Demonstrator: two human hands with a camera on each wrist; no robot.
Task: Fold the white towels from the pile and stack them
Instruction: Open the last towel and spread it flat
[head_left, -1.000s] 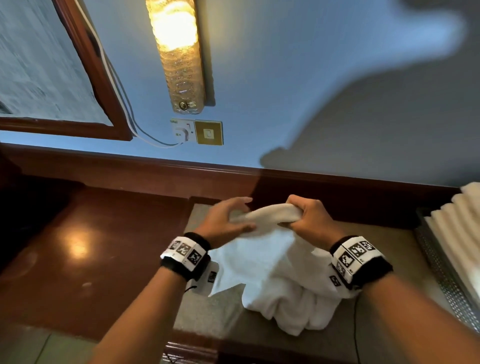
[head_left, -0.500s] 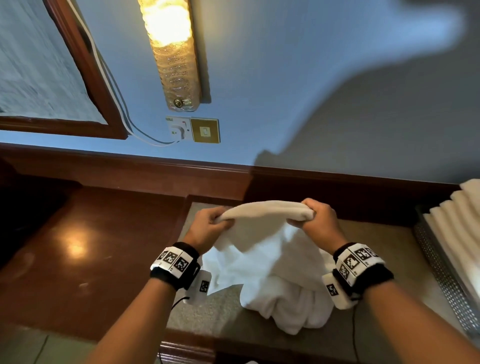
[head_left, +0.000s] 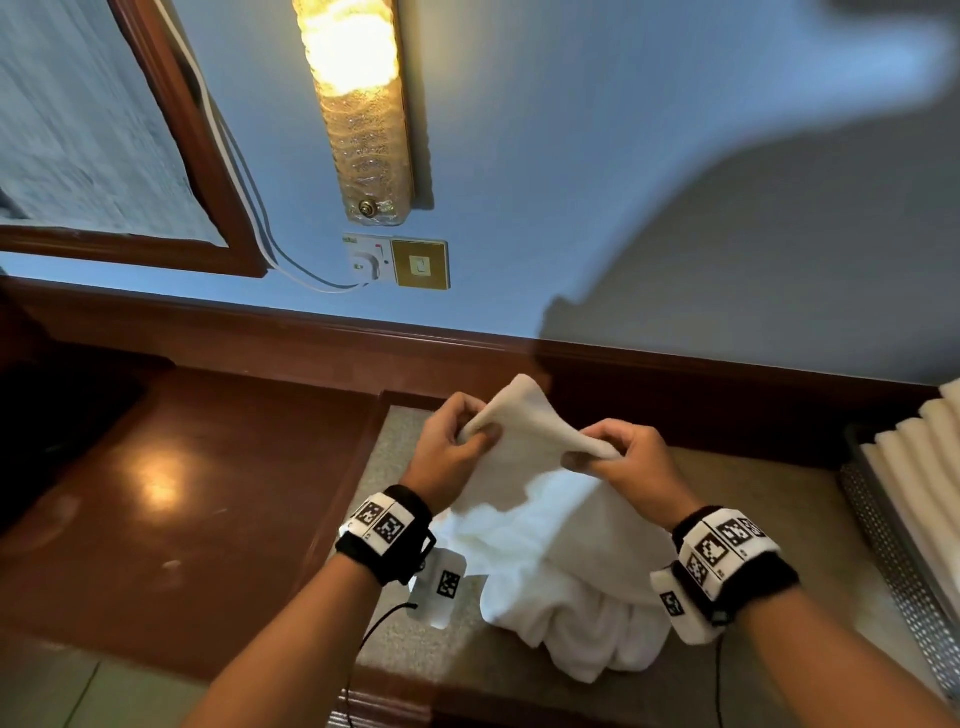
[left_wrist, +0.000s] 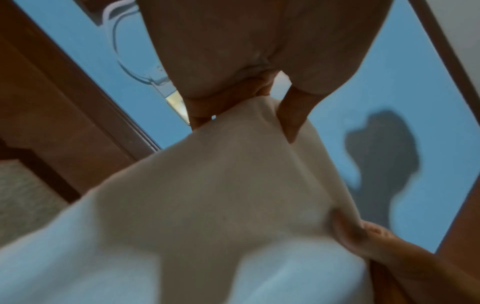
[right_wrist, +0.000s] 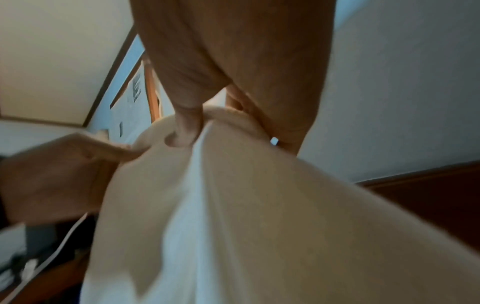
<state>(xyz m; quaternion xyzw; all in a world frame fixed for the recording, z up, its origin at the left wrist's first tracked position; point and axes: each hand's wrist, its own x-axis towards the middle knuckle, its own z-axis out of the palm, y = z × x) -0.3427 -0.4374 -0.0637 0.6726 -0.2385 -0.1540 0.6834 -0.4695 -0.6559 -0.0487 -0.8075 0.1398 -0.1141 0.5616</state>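
Both hands are up over the counter (head_left: 810, 519) now, the left hand (head_left: 451, 451) pinching the white towel (head_left: 524, 470) along its top edge, thumb on the near side, and the right hand (head_left: 626, 465) pinching the same edge just beside it, the cloth hanging down onto the crumpled pile (head_left: 576, 623) below. Those grips sit close together, so I'd say the towel could sag lopsided and fold crooked if they don't slide out to the corners; and the trailing cloth looks likely to drag the pile toward the counter's front edge
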